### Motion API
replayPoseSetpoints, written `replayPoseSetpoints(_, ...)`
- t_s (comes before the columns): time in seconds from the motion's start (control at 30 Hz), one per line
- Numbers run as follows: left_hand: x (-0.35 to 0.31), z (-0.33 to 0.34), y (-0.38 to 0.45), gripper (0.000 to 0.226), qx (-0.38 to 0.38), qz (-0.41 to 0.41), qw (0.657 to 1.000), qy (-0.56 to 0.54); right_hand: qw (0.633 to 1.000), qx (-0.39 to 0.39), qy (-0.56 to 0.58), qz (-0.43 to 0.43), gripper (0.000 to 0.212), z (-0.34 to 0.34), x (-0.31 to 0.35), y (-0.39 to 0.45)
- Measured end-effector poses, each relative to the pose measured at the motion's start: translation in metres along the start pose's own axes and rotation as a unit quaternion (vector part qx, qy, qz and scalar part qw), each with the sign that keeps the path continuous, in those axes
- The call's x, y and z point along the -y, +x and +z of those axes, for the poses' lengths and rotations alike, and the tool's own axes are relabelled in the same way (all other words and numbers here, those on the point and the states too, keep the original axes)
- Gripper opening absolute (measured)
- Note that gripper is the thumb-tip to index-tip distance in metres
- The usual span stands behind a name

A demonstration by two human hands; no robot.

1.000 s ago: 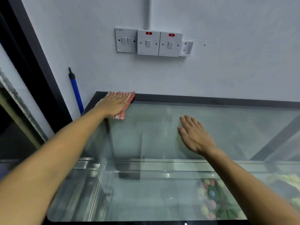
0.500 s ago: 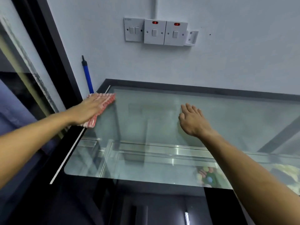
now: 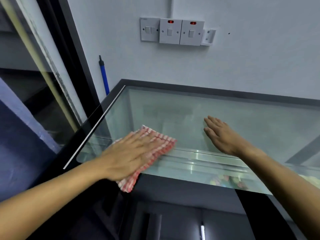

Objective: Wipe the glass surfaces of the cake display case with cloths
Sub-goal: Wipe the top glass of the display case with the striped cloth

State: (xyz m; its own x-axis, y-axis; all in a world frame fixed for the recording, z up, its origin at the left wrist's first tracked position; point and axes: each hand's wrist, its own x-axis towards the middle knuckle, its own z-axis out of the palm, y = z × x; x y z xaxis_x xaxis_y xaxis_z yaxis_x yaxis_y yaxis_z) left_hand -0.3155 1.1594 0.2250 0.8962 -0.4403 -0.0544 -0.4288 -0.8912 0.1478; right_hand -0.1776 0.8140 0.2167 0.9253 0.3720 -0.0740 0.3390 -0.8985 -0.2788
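Glass top of display case (image 3: pixel 225 116) fills the centre to 3 o'clock, dark frame round it. White wall (image 3: pixel 259 58) at 12 with switch plates (image 3: pixel 171 32), blue pole (image 3: pixel 104 75) at 10. Left hand (image 3: pixel 128 156) at 7, fingers flat and together, presses red-white checked cloth (image 3: pixel 155 149) on glass near front edge. Right hand (image 3: pixel 223 135) at centre-right, fingers straight, palm down over bare glass, contact unclear
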Motion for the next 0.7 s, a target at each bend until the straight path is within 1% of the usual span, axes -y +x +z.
replayPoseSetpoints(0.07,0.066,-0.007,0.009,0.061,-0.008,-0.148,0.988,0.053,1.0,-0.006,-0.015,0.013,0.061,0.002,0.007,-0.001)
replayPoseSetpoints(0.13,0.117,-0.018,0.022,0.065,-0.025,-0.277,0.96,0.027,0.999,-0.007,-0.012,0.029,0.06,0.004,0.027,0.001)
replayPoseSetpoints(0.17,0.131,-0.018,0.03,0.069,-0.037,-0.312,0.949,0.004,1.0,-0.009,-0.008,0.025,0.06,0.006,0.04,0.003)
replayPoseSetpoints(0.2,0.128,-0.018,0.039,0.074,-0.044,-0.317,0.947,-0.002,1.0,-0.012,-0.005,0.016,0.06,0.009,0.052,0.004)
replayPoseSetpoints(0.23,0.111,-0.018,0.046,0.077,-0.054,-0.278,0.959,0.006,1.0,-0.013,0.001,0.007,0.06,0.011,0.064,0.003)
replayPoseSetpoints(0.3,0.047,-0.007,0.048,0.071,-0.069,-0.142,0.987,0.018,1.0,-0.006,0.014,-0.001,0.06,0.018,0.083,0.0)
replayPoseSetpoints(0.37,-0.021,0.013,0.021,0.063,-0.038,-0.025,0.999,0.021,1.0,-0.001,0.019,0.004,0.059,0.021,0.093,-0.007)
replayPoseSetpoints(0.43,-0.058,0.02,-0.03,0.062,-0.008,0.018,1.0,-0.01,1.0,-0.007,0.007,0.013,0.059,0.021,0.095,-0.017)
replayPoseSetpoints(0.47,-0.054,0.02,-0.055,0.064,-0.008,0.018,1.0,-0.014,1.0,-0.012,-0.006,0.015,0.06,0.02,0.094,-0.024)
replayPoseSetpoints(0.5,-0.035,0.02,-0.076,0.069,-0.018,0.005,1.0,-0.014,1.0,-0.016,-0.015,0.018,0.061,0.019,0.093,-0.031)
replayPoseSetpoints(0.6,0.049,0.006,-0.103,0.094,-0.019,-0.109,0.992,0.062,0.999,-0.012,-0.014,0.041,0.063,0.021,0.095,-0.053)
replayPoseSetpoints(0.63,0.074,0.002,-0.1,0.096,-0.006,-0.156,0.986,0.064,0.999,-0.005,-0.006,0.052,0.064,0.024,0.101,-0.059)
replayPoseSetpoints(0.67,0.091,-0.001,-0.091,0.093,0.013,-0.199,0.978,0.056,0.998,0.001,-0.001,0.062,0.064,0.028,0.107,-0.064)
replayPoseSetpoints(0.7,0.1,-0.001,-0.079,0.089,0.01,-0.222,0.974,0.035,0.998,0.001,-0.003,0.068,0.065,0.035,0.113,-0.067)
